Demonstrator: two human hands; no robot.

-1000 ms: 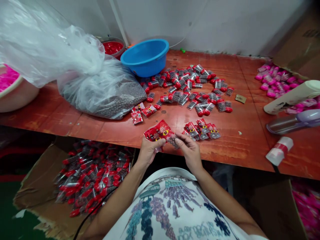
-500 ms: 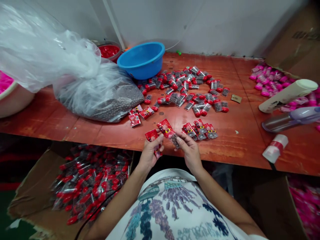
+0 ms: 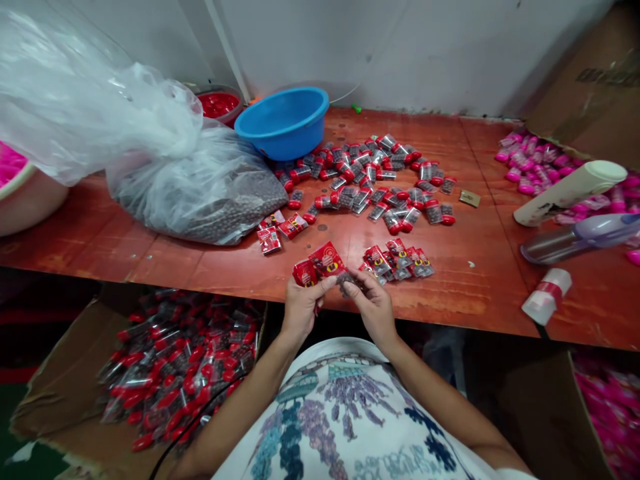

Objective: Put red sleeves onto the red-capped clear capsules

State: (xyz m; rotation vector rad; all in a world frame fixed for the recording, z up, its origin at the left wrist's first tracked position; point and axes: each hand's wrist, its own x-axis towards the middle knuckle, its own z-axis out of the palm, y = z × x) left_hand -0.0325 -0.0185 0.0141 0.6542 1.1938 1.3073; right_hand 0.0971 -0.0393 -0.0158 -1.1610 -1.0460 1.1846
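At the near edge of the reddish wooden table point(image 3: 480, 293), my left hand point(image 3: 301, 307) is closed on a small stack of red sachets point(image 3: 306, 272). My right hand point(image 3: 375, 303) pinches one red-topped sachet point(image 3: 330, 260) of dark beads beside that stack. The two hands nearly touch. Just right of them lies a small heap of filled red sachets point(image 3: 400, 261). Further back, several red-capped tubes point(image 3: 380, 180) of dark beads are scattered. A few loose sachets point(image 3: 277, 230) lie to the left.
A big clear plastic bag of dark beads point(image 3: 200, 193) lies at the left, a blue basin point(image 3: 283, 120) behind it. A cardboard box of red-capped tubes point(image 3: 175, 367) sits below the table. Pink-capped tubes point(image 3: 530, 160), a white bottle point(image 3: 570, 192) and a tape roll point(image 3: 545, 297) are at the right.
My hands drew half apart with the sachets, then came back together; the right hand's sachet now sits against the left hand's stack.
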